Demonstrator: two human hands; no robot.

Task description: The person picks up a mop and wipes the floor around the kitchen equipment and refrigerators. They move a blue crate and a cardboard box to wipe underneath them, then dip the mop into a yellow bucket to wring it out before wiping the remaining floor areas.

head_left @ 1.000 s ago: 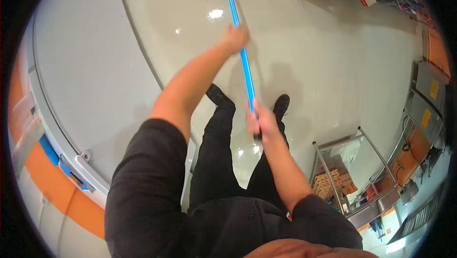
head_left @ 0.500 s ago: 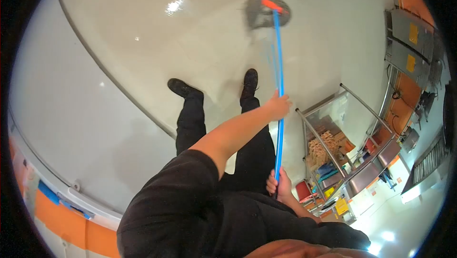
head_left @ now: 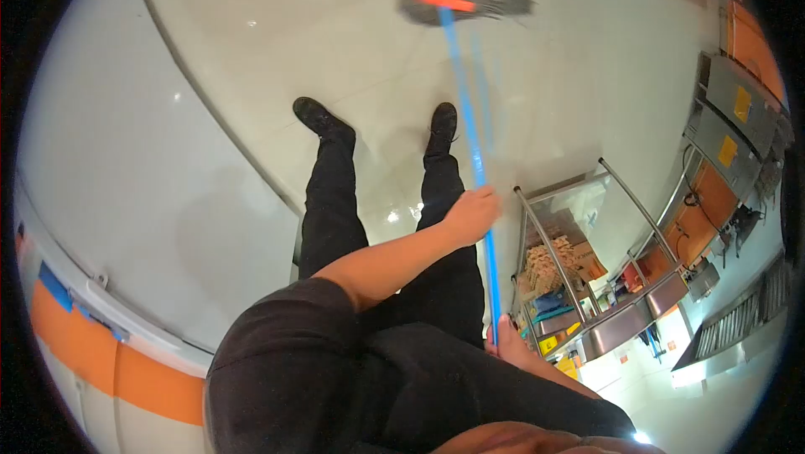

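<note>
In the head view, the person looks down at a glossy pale floor (head_left: pixel 251 60). The left hand (head_left: pixel 472 212), in the centre of the frame, has its fingers wrapped around the blue handle (head_left: pixel 470 152) of a mop, about halfway along it. The right hand (head_left: pixel 509 345), lower and close to the body, closes on the top end of the same handle; its fingers are partly hidden, but they seem to grip it. I think this two-point hold lets the upper hand act as pivot while the lower one steers.

The mop head (head_left: pixel 465 0), grey with an orange clamp, lies flat on the floor at the upper middle of the frame, ahead of the two black shoes (head_left: pixel 442 121). A metal shelf rack (head_left: pixel 579 278) with goods stands at the right, just beside the handle.
</note>
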